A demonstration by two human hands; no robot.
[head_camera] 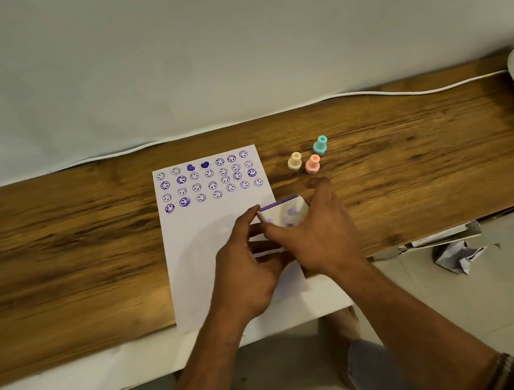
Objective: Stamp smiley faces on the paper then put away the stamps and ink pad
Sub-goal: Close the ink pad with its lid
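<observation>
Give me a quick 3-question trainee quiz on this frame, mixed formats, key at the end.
1. True or false: the three stamps stand upright on the wooden board, off the paper.
2. Multiple choice: what do the left hand and right hand both hold? A) a teal stamp B) the ink pad C) a crumpled sheet
3. Fill in: the two solid prints in the top row of the paper are ____ shapes, not smileys.

Key: 1 true; 2 B; 3 heart
</observation>
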